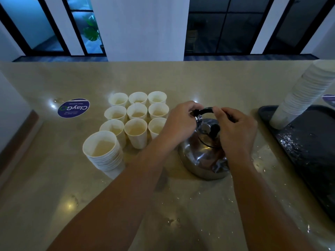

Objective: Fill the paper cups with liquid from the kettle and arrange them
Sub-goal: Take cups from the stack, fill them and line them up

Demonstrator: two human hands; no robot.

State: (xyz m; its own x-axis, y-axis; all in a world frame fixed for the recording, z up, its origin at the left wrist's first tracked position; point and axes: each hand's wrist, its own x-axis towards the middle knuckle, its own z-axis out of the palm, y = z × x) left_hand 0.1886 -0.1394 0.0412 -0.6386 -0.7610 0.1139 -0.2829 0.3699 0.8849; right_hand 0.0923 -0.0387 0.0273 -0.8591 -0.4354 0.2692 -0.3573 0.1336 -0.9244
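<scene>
Head view: steel kettle (201, 156) is set on the counter (54, 196), right of nine filled paper cups (136, 115) in a 3x3 grid. Its black handle (205, 111) is pinched by curled left hand (179, 118) and right hand (235, 127). A filled cup stack (101, 149) is seen front-left; a tall stack (304, 91) on the black tray (311, 151).

Dim room, beige glossy counter (54, 178).
White pillar (139, 28) between dark black-framed windows (223, 29); green plant (91, 29) behind left glass.
</scene>
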